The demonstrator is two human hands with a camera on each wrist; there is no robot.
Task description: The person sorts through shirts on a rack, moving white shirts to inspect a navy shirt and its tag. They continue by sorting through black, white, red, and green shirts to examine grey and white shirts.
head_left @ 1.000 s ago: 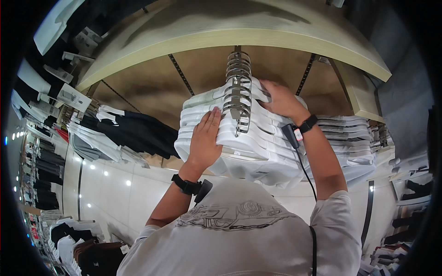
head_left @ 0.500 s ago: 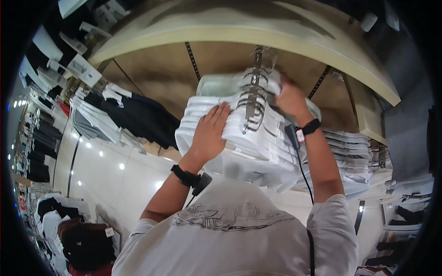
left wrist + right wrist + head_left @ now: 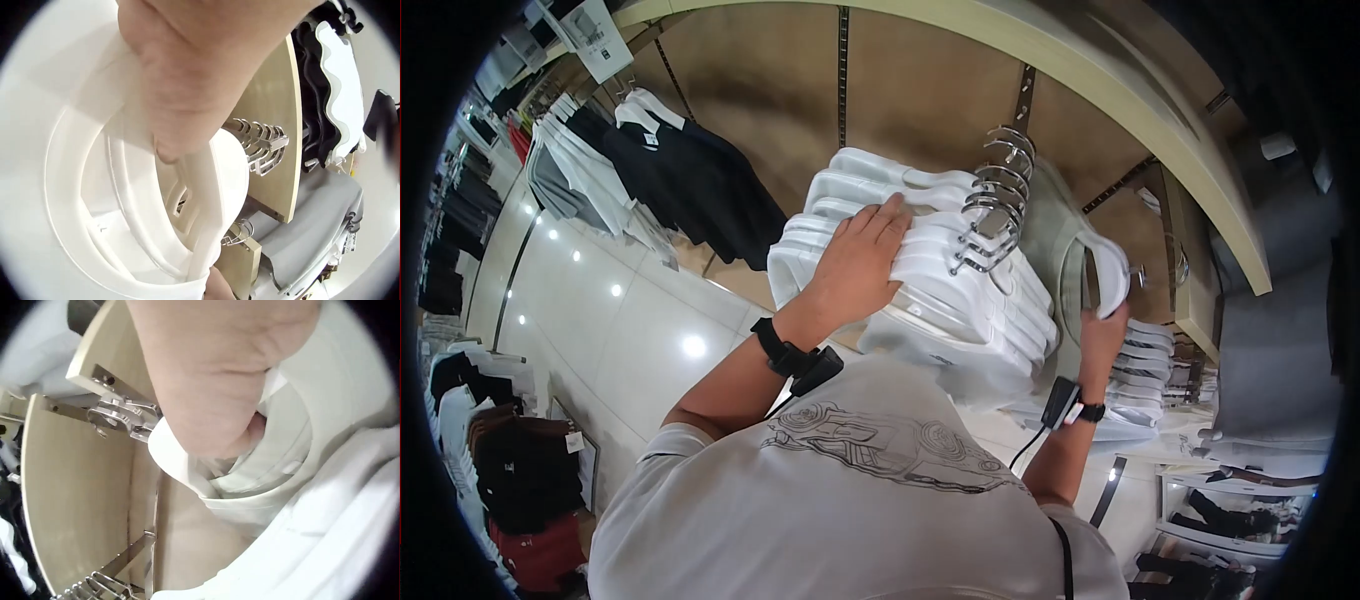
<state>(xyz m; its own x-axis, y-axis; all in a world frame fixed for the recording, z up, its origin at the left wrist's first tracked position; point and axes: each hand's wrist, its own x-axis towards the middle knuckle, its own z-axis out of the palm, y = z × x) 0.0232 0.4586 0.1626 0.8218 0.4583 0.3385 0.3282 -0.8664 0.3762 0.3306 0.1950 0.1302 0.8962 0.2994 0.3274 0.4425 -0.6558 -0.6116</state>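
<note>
Meanwhile | left grip [image 3: 855, 265] lies flat, fingers straight, on white hangers [image 3: 940, 290] left of the metal hooks [image 3: 995, 205], apparently steadying the row | right grip [image 3: 1100, 335] curls round one hanger [image 3: 1108, 275] right of the hooks, held apart.

The left hand [image 3: 855, 265] lies flat, fingers straight, on a packed row of white shirts [image 3: 940, 300]. Their metal hooks [image 3: 995, 215] bunch together in front of the wooden wall panel [image 3: 920, 90]. The right hand [image 3: 1100, 335] holds a single white shirt [image 3: 1100, 270] apart from the row, seemingly gripping its hanger from below. Beyond the left hand hang dark shirts [image 3: 690, 185].
</note>
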